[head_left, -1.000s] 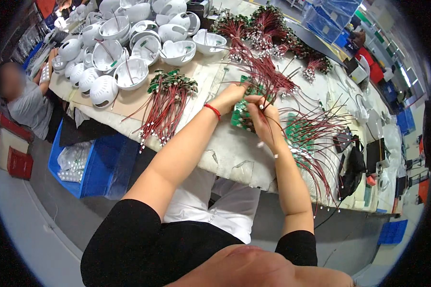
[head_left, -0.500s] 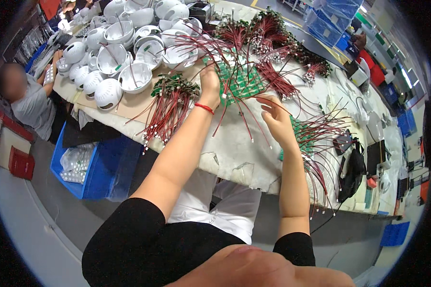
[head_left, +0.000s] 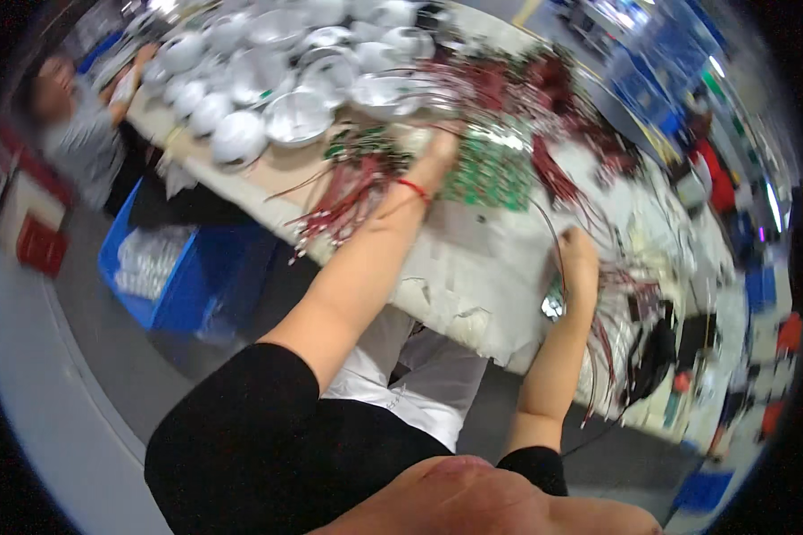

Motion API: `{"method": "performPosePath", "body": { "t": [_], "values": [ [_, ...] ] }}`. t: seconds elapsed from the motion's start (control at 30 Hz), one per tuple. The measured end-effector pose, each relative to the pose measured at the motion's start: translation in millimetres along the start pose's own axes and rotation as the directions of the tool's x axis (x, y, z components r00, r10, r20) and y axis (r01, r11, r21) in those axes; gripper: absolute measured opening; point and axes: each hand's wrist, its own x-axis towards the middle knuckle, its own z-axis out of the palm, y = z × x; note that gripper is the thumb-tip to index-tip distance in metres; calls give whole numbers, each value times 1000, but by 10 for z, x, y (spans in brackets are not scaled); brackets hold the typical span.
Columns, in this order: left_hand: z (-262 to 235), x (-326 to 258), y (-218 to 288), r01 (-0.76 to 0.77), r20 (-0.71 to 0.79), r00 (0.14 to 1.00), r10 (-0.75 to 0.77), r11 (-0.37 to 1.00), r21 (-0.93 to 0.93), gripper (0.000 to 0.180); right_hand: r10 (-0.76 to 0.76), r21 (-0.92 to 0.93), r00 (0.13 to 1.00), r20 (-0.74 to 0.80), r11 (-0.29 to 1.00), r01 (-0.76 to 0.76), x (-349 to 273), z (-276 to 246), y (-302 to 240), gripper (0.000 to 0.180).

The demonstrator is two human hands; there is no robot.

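Observation:
My left hand [head_left: 439, 153] is closed on the left edge of a green circuit board panel [head_left: 491, 175], held over the table. Dark red wires spread from the panel's far side. To the right and nearer me, my right hand [head_left: 579, 259] has its fingers drawn together at a dark red wire [head_left: 555, 234], which curves down from the panel's corner. The fingertips are blurred. Beside my left wrist lies a bundle of small boards with red wires [head_left: 352, 192]. More wired boards [head_left: 629, 290] lie just beyond my right hand.
White dome-shaped housings [head_left: 299, 118] crowd the table's far left. Heaps of red-wired boards [head_left: 544, 85] lie at the back. A blue bin [head_left: 174, 299] holding bagged parts stands below the left table edge. A black bag [head_left: 653, 357] sits at the right. Another person [head_left: 80, 134] is at far left.
My right hand has moved right and toward me, away from the panel, and its fingers have closed. My left hand still grips the panel. The whole view has shifted and blurred.

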Motion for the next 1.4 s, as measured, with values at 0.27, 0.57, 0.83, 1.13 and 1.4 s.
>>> {"method": "performPosePath", "body": {
  "t": [0.27, 0.57, 0.83, 1.13, 1.4],
  "values": [
    [503, 149, -528, -209, 382, 909, 166, 975, 74, 29, -133, 973, 991, -12, 226, 43, 131, 262, -134, 40],
    [273, -392, 248, 39, 268, 959, 87, 901, -431, 21, -9, 988, 989, 150, -33, -150, 552, 229, -680, 42],
    [368, 23, -359, -543, 321, 836, 444, 750, 376, 20, -20, 986, 987, 160, -40, -161, 674, 401, -459, 41],
    [420, -121, -332, -588, 328, 806, 493, 730, 347, 31, -45, 941, 999, -24, 337, 38, 553, 559, -349, 40],
    [287, -34, -152, -558, 456, 726, 515, 828, -46, 15, -78, 988, 985, 152, -26, -154, 956, 633, -341, 36]
  ]
}}
